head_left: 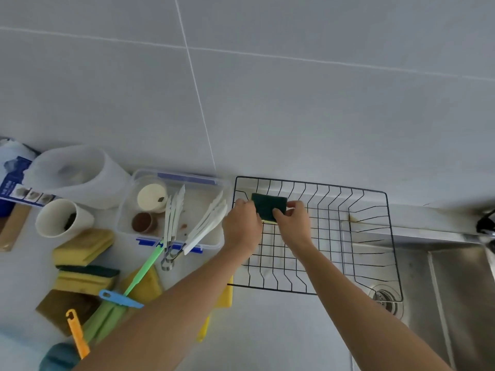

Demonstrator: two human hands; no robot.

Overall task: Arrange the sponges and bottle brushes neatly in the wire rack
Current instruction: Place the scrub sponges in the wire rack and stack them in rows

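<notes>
A black wire rack (375, 236) sits on the counter, partly over the sink. Both hands hold a green-and-yellow sponge (268, 204) upright in the rack's far left corner. My left hand (242, 223) grips its left edge and my right hand (292, 220) pinches its right side. Several more sponges (83, 246) lie stacked on the counter at the left. Bottle brushes with a green handle (144, 267), a blue handle (120, 299) and an orange handle (77, 333) lie across them.
A clear plastic box (171, 238) with cups and white tongs stands left of the rack. A paper cup (63, 218) and a paper-towel roll (77, 175) sit further left. The steel sink (442, 277) with its drain (385, 298) lies at the right.
</notes>
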